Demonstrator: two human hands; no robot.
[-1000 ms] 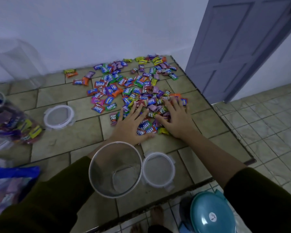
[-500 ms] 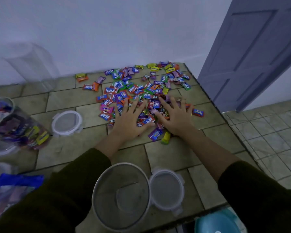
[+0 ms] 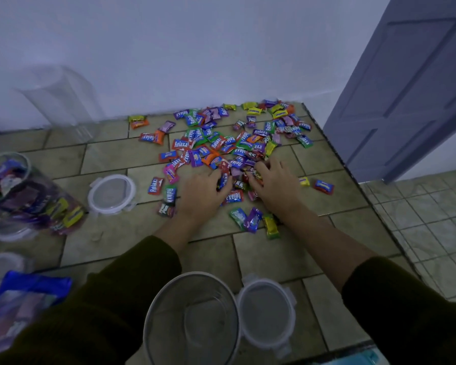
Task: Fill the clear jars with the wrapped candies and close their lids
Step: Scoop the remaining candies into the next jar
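Several wrapped candies (image 3: 221, 138) in bright colours lie spread over the tiled counter (image 3: 111, 159), from its middle to the far right corner. My left hand (image 3: 203, 193) and my right hand (image 3: 274, 185) lie side by side on the near edge of the pile, fingers curled inward round a bunch of candies between them. An empty clear jar (image 3: 192, 317) stands open at the near edge, its lid (image 3: 266, 312) flat beside it on the right. At the left, a jar filled with candies (image 3: 29, 196) stands open, a second lid (image 3: 112, 193) to its right.
An empty clear container (image 3: 61, 101) stands against the white wall at the back left. A blue candy bag (image 3: 24, 299) and more lids lie at the near left. The counter ends at the right, with a grey door (image 3: 406, 88) and tiled floor beyond.
Both hands were spread flat on the candies; their fingers have since curled inward and gathered candies between them. The camera has tipped so the jar sits lower in view.
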